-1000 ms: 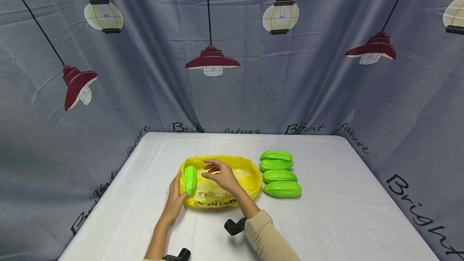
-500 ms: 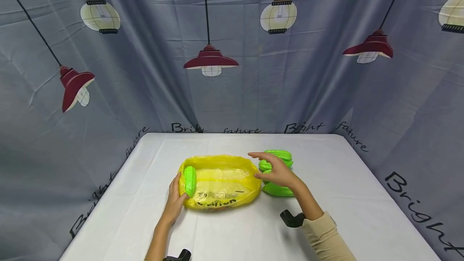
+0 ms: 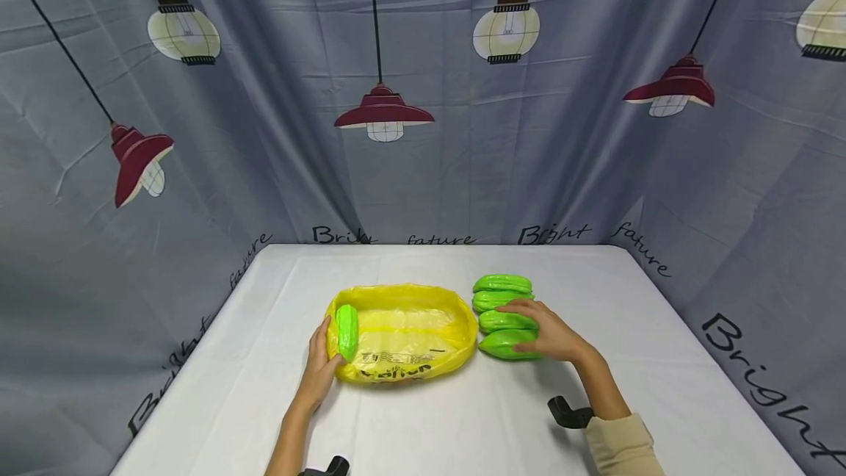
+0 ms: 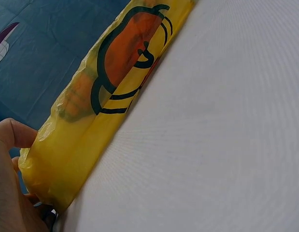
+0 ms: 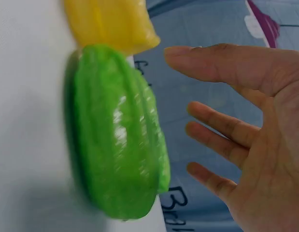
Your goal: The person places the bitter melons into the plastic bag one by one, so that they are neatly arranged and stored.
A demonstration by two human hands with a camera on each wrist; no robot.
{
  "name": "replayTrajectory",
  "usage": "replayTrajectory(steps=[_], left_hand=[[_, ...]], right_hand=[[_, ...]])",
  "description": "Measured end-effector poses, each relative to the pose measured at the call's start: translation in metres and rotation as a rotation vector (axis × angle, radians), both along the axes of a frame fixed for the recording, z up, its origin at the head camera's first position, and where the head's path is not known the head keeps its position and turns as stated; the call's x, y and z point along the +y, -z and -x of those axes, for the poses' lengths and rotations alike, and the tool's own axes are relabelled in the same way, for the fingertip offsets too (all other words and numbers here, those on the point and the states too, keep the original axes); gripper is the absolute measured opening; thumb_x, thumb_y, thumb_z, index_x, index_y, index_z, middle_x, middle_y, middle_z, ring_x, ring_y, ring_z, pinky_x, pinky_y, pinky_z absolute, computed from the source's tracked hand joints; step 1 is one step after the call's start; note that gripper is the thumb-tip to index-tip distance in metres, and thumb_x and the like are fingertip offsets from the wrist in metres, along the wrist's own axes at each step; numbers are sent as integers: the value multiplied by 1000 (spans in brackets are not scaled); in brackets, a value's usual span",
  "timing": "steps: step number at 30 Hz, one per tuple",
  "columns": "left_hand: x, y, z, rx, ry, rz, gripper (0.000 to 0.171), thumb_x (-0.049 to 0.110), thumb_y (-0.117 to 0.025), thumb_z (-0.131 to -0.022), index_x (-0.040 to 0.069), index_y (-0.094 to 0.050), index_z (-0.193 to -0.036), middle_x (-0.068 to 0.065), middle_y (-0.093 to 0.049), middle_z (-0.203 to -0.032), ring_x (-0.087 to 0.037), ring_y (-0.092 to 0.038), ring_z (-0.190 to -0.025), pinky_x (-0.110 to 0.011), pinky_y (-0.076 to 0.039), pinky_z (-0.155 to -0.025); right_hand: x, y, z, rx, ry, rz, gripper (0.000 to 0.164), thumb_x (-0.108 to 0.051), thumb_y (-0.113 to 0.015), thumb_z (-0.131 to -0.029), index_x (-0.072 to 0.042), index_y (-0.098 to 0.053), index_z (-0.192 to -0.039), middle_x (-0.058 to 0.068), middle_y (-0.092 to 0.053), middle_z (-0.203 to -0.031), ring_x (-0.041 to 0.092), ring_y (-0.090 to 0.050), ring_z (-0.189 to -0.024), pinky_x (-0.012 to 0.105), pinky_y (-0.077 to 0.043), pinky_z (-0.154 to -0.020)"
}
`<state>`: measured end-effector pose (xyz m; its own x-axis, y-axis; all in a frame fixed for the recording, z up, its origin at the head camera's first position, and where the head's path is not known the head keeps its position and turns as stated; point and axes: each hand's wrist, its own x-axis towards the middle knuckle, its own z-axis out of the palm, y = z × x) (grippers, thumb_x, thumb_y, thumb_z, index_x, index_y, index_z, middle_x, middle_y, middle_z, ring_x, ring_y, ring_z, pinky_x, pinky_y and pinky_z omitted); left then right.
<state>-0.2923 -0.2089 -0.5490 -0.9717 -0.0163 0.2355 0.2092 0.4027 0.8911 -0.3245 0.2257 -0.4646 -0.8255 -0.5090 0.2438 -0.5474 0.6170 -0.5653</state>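
Observation:
A yellow plastic bag [image 3: 410,336] with dark printing lies spread wide, its rim raised like a shallow bowl. One green, ridged, oblong fruit [image 3: 346,332] is inside at its left end. My left hand [image 3: 319,369] holds the bag's left end, with a bent finger against the plastic [image 4: 67,159] in the left wrist view. Right of the bag, several more such fruits lie in a column, the nearest fruit [image 3: 500,344] at the front. Over the front ones is my right hand [image 3: 551,333]; the right wrist view shows its fingers spread, apart from the green fruit [image 5: 115,140].
A white cloth [image 3: 410,432] covers the table. Behind and at both sides hangs a grey-blue curtain [image 3: 423,189] printed with lamps and lettering. Each wrist carries a black mount [image 3: 568,413].
My right hand has moved from above the bag rightward to the column of green fruits, and down close over the front ones. My left hand stays at the bag's left end.

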Motion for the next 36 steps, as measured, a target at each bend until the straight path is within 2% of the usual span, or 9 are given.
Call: replayTrajectory(steps=[8,17,24,30,33,36], left_hand=[[0,0,0,5,4,9,85,5,-50,-75,14,-9,-149,-19,-6,-149,-40,-6,-136,-63,-10,-101],[0,-2,1,16,13,11,84,5,-50,-75,11,-10,-148,-20,-6,-149,-40,-8,-135,-63,-11,-101],[0,-2,1,15,13,16,83,4,-50,-75,12,-11,-148,-20,-6,-148,-41,-8,-135,-63,-11,-101],[0,-2,0,8,16,14,84,4,-50,-75,12,-11,-148,-20,-6,-148,-42,-9,-134,-63,-12,-101],[0,-2,0,-3,11,8,84,5,-50,-75,13,-10,-149,-18,-6,-149,-40,-8,-135,-63,-12,-101],[0,-1,0,1,10,9,84,5,-50,-75,13,-11,-149,-19,-6,-149,-40,-9,-135,-63,-13,-101]], right_hand=[[9,19,0,-17,-55,-18,53,-14,-77,-70,-14,-62,-121,16,-49,-125,40,-41,-115,63,-33,-89],[11,25,2,-18,-130,-30,39,-12,-74,-73,-18,-69,-111,16,-53,-122,37,-44,-111,59,-35,-87],[13,31,2,-43,-105,-73,40,-15,-76,-71,-23,-70,-110,13,-52,-122,36,-41,-111,61,-30,-87],[15,33,2,-84,-101,-71,43,-14,-77,-69,-25,-69,-110,13,-50,-124,37,-39,-113,61,-32,-88],[15,33,2,-140,-114,-42,43,-14,-77,-69,-24,-69,-111,13,-48,-124,38,-39,-114,57,-37,-86],[14,33,1,-194,-127,-17,45,-17,-77,-70,-22,-68,-113,13,-47,-124,37,-41,-113,47,-42,-80]])
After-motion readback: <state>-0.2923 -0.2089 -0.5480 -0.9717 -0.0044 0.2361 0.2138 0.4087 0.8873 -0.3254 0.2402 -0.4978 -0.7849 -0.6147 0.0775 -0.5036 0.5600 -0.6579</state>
